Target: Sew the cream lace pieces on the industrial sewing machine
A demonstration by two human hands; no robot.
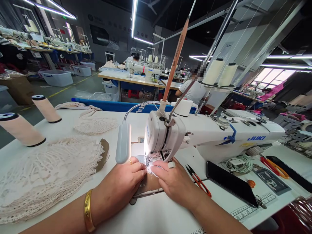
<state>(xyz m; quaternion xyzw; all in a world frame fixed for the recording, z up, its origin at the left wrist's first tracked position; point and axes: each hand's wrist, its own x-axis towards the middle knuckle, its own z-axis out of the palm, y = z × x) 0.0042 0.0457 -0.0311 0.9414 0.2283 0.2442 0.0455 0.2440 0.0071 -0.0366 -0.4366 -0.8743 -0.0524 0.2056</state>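
At the needle of a white sewing machine [165, 130], a small piece of white lace fabric [152, 171] lies under bright light. My left hand [120, 182], with a gold bracelet above the wrist, is closed, its thumb and fingertips pressed together at the lace's left edge. From the other side my right hand [174, 180] grips the lace between thumb and fingers, close to the presser foot. Below both hands is a brown plate [149, 185] on the machine bed. The parts of the lace beneath my fingers are hidden.
Stacked lace pieces [53, 169] cover the left tabletop, near two thread cones [19, 130]. A lamp [123, 143] hangs beside the machine head. Thread snips [200, 182], a black phone [231, 182] and a cable coil [239, 163] lie right. A person [192, 89] sits beyond.
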